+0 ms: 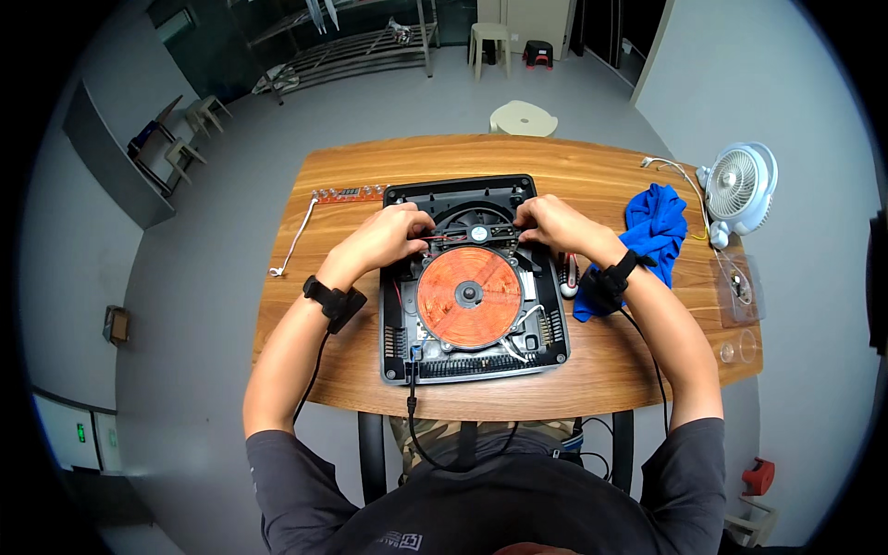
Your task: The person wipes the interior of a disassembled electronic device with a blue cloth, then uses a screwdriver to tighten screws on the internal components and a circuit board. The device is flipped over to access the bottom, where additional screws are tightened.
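An opened black appliance housing [393, 361] lies on the wooden table [324, 379], with a copper induction coil [444, 305] and a black fan assembly [476, 217] above the coil. My left hand [393, 231] grips the fan assembly's left side with curled fingers, beside thin red wires. My right hand [546, 222] holds its right side, fingers bent round the edge. A red-and-grey tool [568, 276] lies right of the housing, near a bunched blue cloth [652, 231].
A small circuit board [347, 194] with white cable is at the table's back left. A white fan [740, 180] and clear plastic containers [740, 287] are on the right. A cream stool [523, 117] stands behind the table. A black cable [412, 407] hangs over the front edge.
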